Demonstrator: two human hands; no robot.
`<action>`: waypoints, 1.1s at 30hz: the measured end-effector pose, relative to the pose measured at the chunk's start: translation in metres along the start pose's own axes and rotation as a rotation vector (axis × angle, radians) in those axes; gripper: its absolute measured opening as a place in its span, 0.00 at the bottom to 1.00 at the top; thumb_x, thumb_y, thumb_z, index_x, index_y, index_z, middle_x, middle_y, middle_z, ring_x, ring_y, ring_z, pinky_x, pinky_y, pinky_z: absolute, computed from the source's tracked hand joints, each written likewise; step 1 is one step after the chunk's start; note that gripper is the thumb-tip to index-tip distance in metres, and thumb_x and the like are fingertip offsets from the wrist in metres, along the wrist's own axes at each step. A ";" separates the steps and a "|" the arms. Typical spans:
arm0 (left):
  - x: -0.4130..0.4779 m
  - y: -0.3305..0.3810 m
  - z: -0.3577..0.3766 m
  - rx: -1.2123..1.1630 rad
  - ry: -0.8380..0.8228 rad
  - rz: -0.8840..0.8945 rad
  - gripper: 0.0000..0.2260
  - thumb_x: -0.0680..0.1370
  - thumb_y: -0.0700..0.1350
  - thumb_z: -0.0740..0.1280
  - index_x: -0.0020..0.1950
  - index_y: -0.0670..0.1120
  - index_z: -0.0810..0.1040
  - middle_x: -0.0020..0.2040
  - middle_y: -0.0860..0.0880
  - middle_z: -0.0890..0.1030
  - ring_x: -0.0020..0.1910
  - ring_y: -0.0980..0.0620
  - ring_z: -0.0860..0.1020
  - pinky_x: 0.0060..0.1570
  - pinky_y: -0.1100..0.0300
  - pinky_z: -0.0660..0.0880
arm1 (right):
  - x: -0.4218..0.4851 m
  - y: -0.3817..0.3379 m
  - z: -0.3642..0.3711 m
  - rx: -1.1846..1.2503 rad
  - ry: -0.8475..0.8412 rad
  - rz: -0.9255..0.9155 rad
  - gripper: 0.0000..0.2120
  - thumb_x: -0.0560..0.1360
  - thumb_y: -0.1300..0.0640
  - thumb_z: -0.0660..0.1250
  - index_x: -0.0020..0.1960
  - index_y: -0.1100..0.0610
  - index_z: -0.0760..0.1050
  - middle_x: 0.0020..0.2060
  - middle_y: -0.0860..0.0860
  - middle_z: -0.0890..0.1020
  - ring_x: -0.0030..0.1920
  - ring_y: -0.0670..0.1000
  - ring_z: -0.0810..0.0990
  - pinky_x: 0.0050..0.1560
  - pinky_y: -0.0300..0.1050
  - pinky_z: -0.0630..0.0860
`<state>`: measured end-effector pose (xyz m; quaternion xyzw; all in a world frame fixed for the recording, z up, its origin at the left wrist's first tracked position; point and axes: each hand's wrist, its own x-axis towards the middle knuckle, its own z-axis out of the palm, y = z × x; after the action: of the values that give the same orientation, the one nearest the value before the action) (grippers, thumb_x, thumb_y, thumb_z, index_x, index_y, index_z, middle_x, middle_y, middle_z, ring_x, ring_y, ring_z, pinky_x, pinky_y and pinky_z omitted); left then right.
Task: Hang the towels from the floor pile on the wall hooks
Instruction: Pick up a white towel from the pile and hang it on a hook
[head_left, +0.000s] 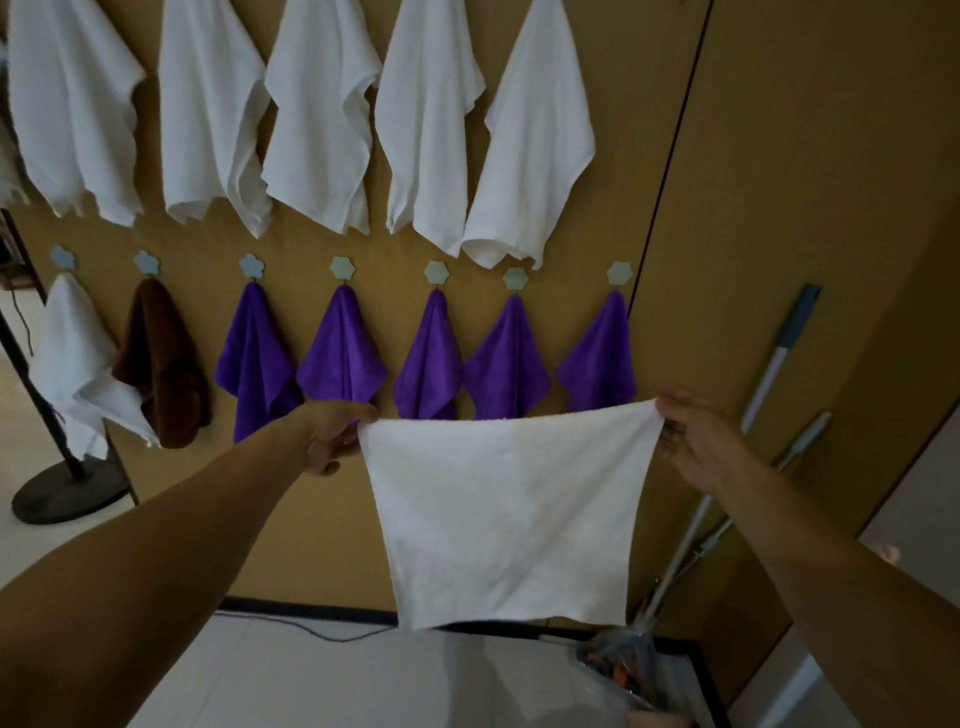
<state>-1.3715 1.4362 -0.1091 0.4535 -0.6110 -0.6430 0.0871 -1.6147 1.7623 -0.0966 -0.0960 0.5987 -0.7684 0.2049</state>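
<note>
1. tan wall (779, 156) is lined with hooks (619, 274), white and purple towels hanging.
2. left hand (332, 436) and right hand (691, 441) each pinch a top corner of a white towel (509, 519), spread flat near the purple row.

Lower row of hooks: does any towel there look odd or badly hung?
Yes. The white towel on the leftmost hook hangs crumpled and lopsided, one corner sticking out across the brown towel. The purple towels hang in neat points.
</note>
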 end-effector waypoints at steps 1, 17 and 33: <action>0.000 0.003 0.005 -0.077 0.023 0.029 0.04 0.74 0.45 0.68 0.42 0.49 0.74 0.38 0.51 0.73 0.36 0.54 0.72 0.44 0.57 0.62 | 0.000 0.000 -0.002 -0.014 -0.005 0.013 0.10 0.79 0.63 0.63 0.56 0.52 0.77 0.46 0.53 0.80 0.44 0.51 0.77 0.45 0.46 0.73; -0.007 0.036 0.020 -0.087 -0.090 0.222 0.14 0.72 0.36 0.67 0.57 0.43 0.81 0.50 0.46 0.79 0.43 0.50 0.74 0.37 0.59 0.67 | 0.004 -0.011 -0.008 -0.212 0.099 -0.001 0.14 0.80 0.67 0.60 0.65 0.63 0.73 0.51 0.58 0.79 0.48 0.55 0.77 0.48 0.48 0.74; 0.017 0.051 0.042 0.582 0.165 0.620 0.06 0.75 0.45 0.70 0.41 0.44 0.79 0.37 0.49 0.78 0.40 0.51 0.76 0.31 0.65 0.67 | 0.010 -0.018 -0.027 -0.439 -0.222 0.337 0.12 0.77 0.58 0.67 0.37 0.58 0.82 0.33 0.51 0.83 0.30 0.46 0.81 0.27 0.37 0.75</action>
<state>-1.4330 1.4424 -0.0804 0.3043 -0.8651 -0.3489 0.1932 -1.6378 1.7858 -0.0872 -0.1209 0.7320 -0.5605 0.3681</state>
